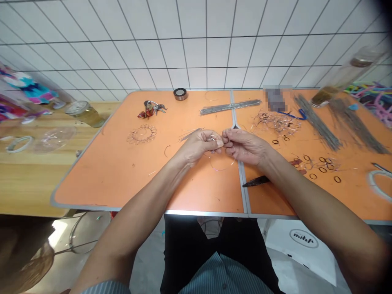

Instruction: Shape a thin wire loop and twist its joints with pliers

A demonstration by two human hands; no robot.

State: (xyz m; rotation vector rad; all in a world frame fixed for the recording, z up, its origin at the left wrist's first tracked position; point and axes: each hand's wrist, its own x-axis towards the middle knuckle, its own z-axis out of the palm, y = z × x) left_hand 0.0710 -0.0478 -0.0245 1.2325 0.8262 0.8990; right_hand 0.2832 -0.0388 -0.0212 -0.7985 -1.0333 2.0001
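Observation:
My left hand (208, 143) and my right hand (246, 146) meet above the orange table, fingertips pinched close together. Both are closed on a thin wire (221, 169), which droops in a loose loop below the fingers. Exactly how it passes between the fingertips is hidden. Short straight wires (187, 135) lie just beyond my left hand. To the left is a ring of looped wire (142, 134), flower-like in outline. Dark-tipped pliers (256, 181) lie partly under my right forearm.
Behind the hands lies a bundle of straight wires (229, 107), with a tape roll (180, 94) and a small red-and-silver object (150, 109) further left. On the right are tangled wire (277, 123), small dark rings (322, 170), more wire bundles (318, 124) and a tall jar (346, 77).

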